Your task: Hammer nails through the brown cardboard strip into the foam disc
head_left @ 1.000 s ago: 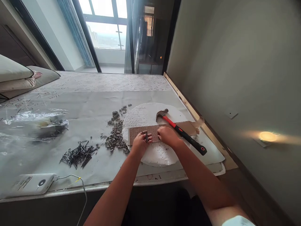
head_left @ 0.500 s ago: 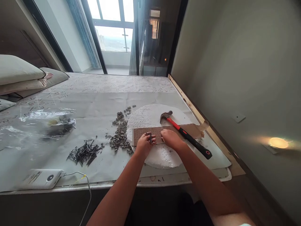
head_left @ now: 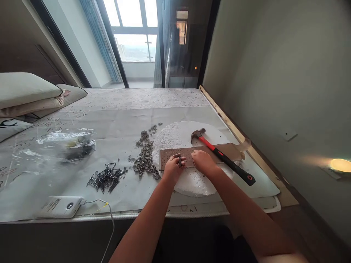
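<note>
My left hand (head_left: 174, 167) is curled, palm up, around a few dark nails (head_left: 180, 161) above the near edge of a brown board (head_left: 172, 154) dotted with small holes. Just to its right, my right hand (head_left: 202, 160) is closed with its fingertips pinched at the board; what it pinches is too small to make out. The board lies across a round white foam slab (head_left: 192, 184). A claw hammer (head_left: 219, 153) with a red and black handle rests over the board and foam, its head toward the far side.
Left of the foam are grey gravel bits (head_left: 145, 157) and a pile of nails (head_left: 106, 177). A clear plastic bag (head_left: 65, 144) lies farther left. Near the front edge sits a white power bank (head_left: 60, 207) with a cable. A wooden rail (head_left: 227, 118) and wall bound the right side.
The whole view has shifted slightly, so everything appears a little farther right. Both hands keep nearly the same pose over the board.
</note>
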The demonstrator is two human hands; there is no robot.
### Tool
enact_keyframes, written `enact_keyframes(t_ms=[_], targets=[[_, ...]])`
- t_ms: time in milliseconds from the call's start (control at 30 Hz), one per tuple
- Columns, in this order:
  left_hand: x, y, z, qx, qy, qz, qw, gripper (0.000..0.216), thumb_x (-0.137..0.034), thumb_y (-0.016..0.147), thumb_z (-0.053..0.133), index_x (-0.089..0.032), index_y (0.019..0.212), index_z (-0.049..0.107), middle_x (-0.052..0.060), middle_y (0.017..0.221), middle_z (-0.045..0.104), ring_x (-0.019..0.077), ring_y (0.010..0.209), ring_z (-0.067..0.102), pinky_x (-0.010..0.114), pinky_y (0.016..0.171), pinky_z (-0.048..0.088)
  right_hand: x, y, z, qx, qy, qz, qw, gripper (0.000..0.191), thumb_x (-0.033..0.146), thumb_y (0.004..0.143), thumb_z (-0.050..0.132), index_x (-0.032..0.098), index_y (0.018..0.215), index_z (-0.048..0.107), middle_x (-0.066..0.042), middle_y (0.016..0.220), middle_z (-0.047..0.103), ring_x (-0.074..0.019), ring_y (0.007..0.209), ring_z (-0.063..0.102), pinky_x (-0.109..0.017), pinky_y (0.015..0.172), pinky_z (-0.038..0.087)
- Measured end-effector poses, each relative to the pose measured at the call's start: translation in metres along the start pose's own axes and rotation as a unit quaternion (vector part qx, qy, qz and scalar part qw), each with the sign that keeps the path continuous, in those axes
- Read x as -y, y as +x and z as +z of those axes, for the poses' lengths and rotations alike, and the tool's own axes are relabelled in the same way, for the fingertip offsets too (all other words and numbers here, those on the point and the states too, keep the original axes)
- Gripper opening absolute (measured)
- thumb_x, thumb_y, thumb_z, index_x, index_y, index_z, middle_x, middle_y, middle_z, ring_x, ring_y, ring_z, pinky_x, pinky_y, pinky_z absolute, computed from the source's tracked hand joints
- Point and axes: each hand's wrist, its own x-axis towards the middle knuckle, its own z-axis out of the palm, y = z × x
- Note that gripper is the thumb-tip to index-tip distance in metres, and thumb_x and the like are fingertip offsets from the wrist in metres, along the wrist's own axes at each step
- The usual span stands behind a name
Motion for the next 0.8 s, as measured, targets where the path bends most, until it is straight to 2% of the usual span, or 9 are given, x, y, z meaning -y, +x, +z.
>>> enact_keyframes(t_ms=[167, 400, 667, 800], targets=[[-0.001, -0.001, 0.0, -0.002, -0.017, -0.006, 1.0, 0.019, -0.006, 0.072, 0.052, -0.016, 0.087, 0.046, 0.005, 0.075, 0.061, 0.0063, 0.047, 0.049, 0.022, 0.05, 0.043, 0.003, -0.002, 0.003, -0.002, -0.027, -0.005, 1.0, 0.025, 0.003, 0.084, 0.04, 0.01, 0.095, 0.062, -0.016, 0.1, 0.061, -0.0222, 0.093, 0.06, -0.027, 0.072, 0.045], [-0.001, -0.003, -0.002, -0.006, -0.035, -0.002, 0.999, 0.019, -0.004, 0.073, 0.047, -0.016, 0.088, 0.045, 0.004, 0.071, 0.061, 0.0066, 0.044, 0.048, 0.021, 0.048, 0.042, 0.002, 0.002, -0.001, 0.02, -0.065, -0.063, 0.996, 0.026, 0.001, 0.082, 0.039, 0.009, 0.093, 0.06, -0.015, 0.098, 0.062, -0.0209, 0.089, 0.061, -0.026, 0.071, 0.044], [0.001, 0.002, -0.006, 0.003, -0.058, -0.005, 0.998, 0.021, -0.008, 0.071, 0.058, -0.016, 0.086, 0.046, 0.004, 0.071, 0.061, 0.0061, 0.044, 0.049, 0.02, 0.047, 0.043, -0.005, 0.002, -0.01, 0.012, -0.061, -0.066, 0.996, 0.017, 0.018, 0.088, 0.044, 0.013, 0.094, 0.06, -0.011, 0.098, 0.063, -0.02, 0.088, 0.062, -0.025, 0.071, 0.043], [-0.001, 0.001, -0.006, 0.003, -0.059, -0.006, 0.998, 0.018, -0.008, 0.073, 0.055, -0.016, 0.086, 0.046, 0.005, 0.071, 0.061, 0.0066, 0.045, 0.049, 0.021, 0.049, 0.044, -0.001, 0.002, -0.009, 0.012, -0.065, -0.06, 0.996, 0.019, 0.011, 0.086, 0.044, 0.012, 0.087, 0.063, -0.012, 0.091, 0.065, -0.0198, 0.084, 0.063, -0.025, 0.069, 0.042]])
